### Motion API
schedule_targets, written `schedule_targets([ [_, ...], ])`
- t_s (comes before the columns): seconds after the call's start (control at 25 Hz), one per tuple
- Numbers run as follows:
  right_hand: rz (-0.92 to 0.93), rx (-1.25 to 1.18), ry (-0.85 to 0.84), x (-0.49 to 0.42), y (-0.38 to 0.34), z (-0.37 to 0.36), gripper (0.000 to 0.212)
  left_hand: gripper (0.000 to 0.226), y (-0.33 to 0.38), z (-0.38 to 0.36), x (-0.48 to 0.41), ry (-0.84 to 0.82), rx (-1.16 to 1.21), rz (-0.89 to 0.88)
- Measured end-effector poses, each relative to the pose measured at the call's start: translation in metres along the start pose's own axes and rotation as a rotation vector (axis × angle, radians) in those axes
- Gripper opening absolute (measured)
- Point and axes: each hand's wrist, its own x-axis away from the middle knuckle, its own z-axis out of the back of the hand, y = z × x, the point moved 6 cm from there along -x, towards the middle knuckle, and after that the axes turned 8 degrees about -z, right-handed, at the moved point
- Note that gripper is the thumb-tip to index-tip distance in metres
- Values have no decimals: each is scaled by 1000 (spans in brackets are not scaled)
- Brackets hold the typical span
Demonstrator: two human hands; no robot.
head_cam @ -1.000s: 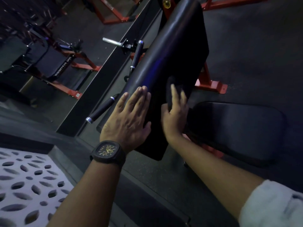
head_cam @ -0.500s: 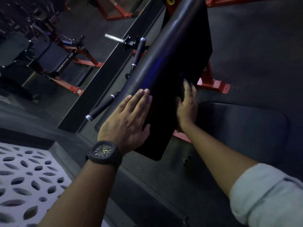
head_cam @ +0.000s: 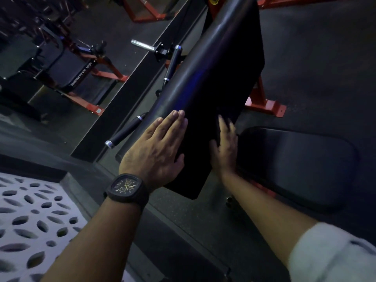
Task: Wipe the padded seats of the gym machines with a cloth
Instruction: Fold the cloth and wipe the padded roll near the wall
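A long black padded backrest [head_cam: 213, 68] slopes up from its lower end near me to the top of the view. My left hand [head_cam: 156, 147], with a black watch on the wrist, rests flat on the pad's lower left part, fingers straight. On the pad's right side, my right hand [head_cam: 225, 147] presses a dark cloth [head_cam: 220, 113] against the padding with its fingers extended. In the dim light the cloth hardly shows. A flat black seat pad [head_cam: 295, 165] lies just right of that hand.
Two black handles with silver ends [head_cam: 126, 131] [head_cam: 173, 64] stick out left of the pad. Red frame feet [head_cam: 266, 104] stand on the dark rubber floor behind it. Another red and black machine [head_cam: 67, 66] is far left. A white perforated panel [head_cam: 30, 220] fills the lower left.
My right hand slid up and right along the pad's side with the cloth, then came back down toward the lower end. My left hand stayed flat in place.
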Motion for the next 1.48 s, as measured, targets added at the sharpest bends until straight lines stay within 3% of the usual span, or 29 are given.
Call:
schedule_targets([
  [0.04, -93, -18, 5, -13, 21, 1, 62, 76, 0, 0, 1, 0, -3, -1],
  [0.12, -474, -159, 102, -20, 43, 7, 55, 76, 1, 0, 1, 8, -9, -2],
  [0.16, -441, -90, 116, -12, 32, 8, 55, 76, 1, 0, 1, 8, -11, -1],
  [0.24, -124, -5, 37, 12, 4, 2, 58, 75, 0, 1, 1, 14, -17, 3],
  [0.28, -63, -27, 21, 11, 7, 2, 60, 75, 0, 1, 0, 20, -20, 7],
  [0.32, -128, -55, 45, -1, 19, 3, 59, 75, 1, 2, 1, 22, -19, 9],
  [0.4, -654, -284, 191, -20, 43, 4, 51, 74, 1, 2, 2, 28, -21, 10],
  [0.44, -822, -318, 195, -17, 37, 2, 51, 74, 1, 2, 2, 32, -21, 9],
  [0.48, -753, -239, 167, -14, 21, 1, 53, 73, 0, 1, 2, 34, -24, 6],
  [0.6, -249, -152, 132, -3, -20, 6, 58, 73, 0, 1, 1, 35, -30, 12],
  [0.64, -268, -156, 132, -16, -13, 6, 57, 74, 1, 1, 1, 31, -29, 12],
  [0.72, -601, -236, 162, -30, 2, 5, 55, 73, 1, 0, 2, 30, -33, 5],
  [0.76, -633, -229, 169, -29, -12, 4, 56, 73, 1, 0, 2, 33, -36, 4],
  [0.88, 34, -103, 107, -5, -78, 10, 58, 74, 0, 1, 2, 39, -36, 15],
  [0.92, 164, -72, 101, -10, -83, 10, 57, 74, 1, 1, 2, 36, -32, 15],
  [0.96, 127, -86, 121, -25, -79, 13, 56, 74, 1, 1, 1, 35, -29, 12],
  [1.04, -147, -183, 194, -42, -72, 18, 57, 74, 1, 1, 1, 44, -35, 11],
  [1.08, -107, -153, 183, -38, -80, 19, 57, 74, 1, 1, 2, 42, -35, 13],
  [1.16, 402, 37, 84, -18, -98, 17, 57, 73, 1, 1, 1, 50, -31, 10],
  [1.2, 548, 82, 53, -24, -95, 17, 56, 73, 0, 1, 1, 55, -31, 11],
  [1.24, 512, 81, 67, -40, -89, 19, 56, 73, 0, 1, 0, 56, -29, 9],
  [1.32, 81, -74, 144, -65, -82, 25, 56, 73, 0, 2, 2, 51, -23, 7],
  [1.36, 9, -71, 182, -60, -89, 23, 56, 73, 1, 2, 2, 48, -18, 6],
  [1.4, 165, 9, 181, -49, -102, 20, 54, 73, 1, 2, 1, 42, -10, 5],
  [1.48, 672, 166, 55, -33, -114, 15, 52, 72, 0, 1, 0, 42, -4, 10],
])
